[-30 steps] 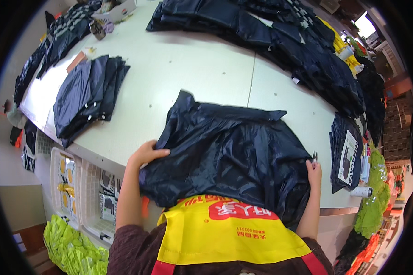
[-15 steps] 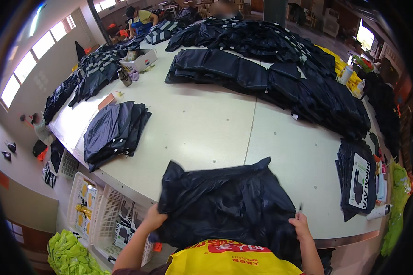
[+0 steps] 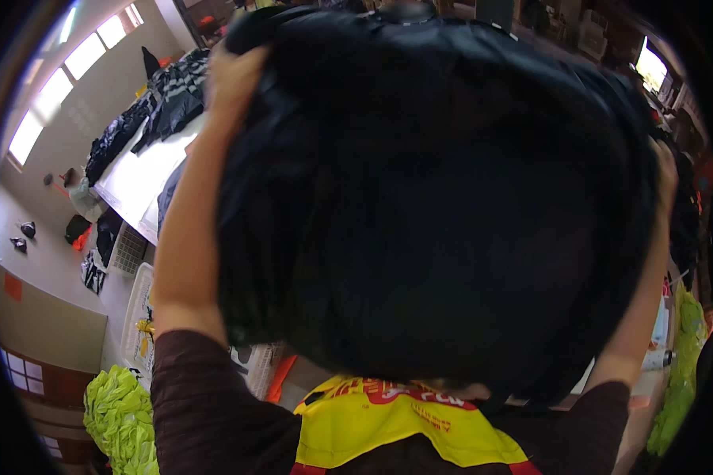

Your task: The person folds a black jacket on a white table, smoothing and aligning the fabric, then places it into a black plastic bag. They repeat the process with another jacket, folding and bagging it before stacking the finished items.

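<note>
A dark, slightly shiny garment (image 3: pixel 436 214) is spread wide in front of me and fills most of the view. My left hand (image 3: pixel 239 75) is closed on its upper left edge, partly blurred by motion. At its right edge my right hand (image 3: pixel 665 176) grips the fabric, fingers mostly behind it. Both arms are raised. Whether the right hand also has a small pointed tool in it cannot be seen. The garment hides the middle of the table and the dark stacks there.
The pale table (image 3: pixel 139 170) shows at left, with striped dark garments (image 3: pixel 174 95) on it. A white basket (image 3: pixel 140 313) stands below its edge. Lime-green fabric lies in a pile (image 3: pixel 119 416) at lower left and hangs (image 3: pixel 680 368) at right. A person (image 3: pixel 83 194) is at far left.
Both hands have gone up from near the table's front edge, lifting the garment with them. It now covers the table; the small pointed tool at my right hand no longer shows.
</note>
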{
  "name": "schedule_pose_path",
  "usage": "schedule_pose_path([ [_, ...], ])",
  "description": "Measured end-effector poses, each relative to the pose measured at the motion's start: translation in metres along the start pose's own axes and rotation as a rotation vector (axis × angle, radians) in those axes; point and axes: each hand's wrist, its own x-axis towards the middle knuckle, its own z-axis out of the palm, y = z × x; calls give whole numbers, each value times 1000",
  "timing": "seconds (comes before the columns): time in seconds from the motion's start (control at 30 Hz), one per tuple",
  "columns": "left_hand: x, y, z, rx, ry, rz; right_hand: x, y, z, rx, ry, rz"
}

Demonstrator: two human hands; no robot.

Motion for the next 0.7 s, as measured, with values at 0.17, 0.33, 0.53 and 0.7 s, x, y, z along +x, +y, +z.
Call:
schedule_pose_path([
  [0.17, -12, -110, 82, -558, -301, -133, -49, -43, 81, -221, -136, 331],
  [0.33, -199, -246, 69, 101, -278, -99, -237, -197, 153, 105, -570, 95],
  [0.53, -339, -268, 76, -203, -376, -280, -428, -192, 191, -237, -1080, 170],
  [0.7, -338, -246, 66, 5, -409, -175, -416, -205, 205, -102, -918, 361],
])
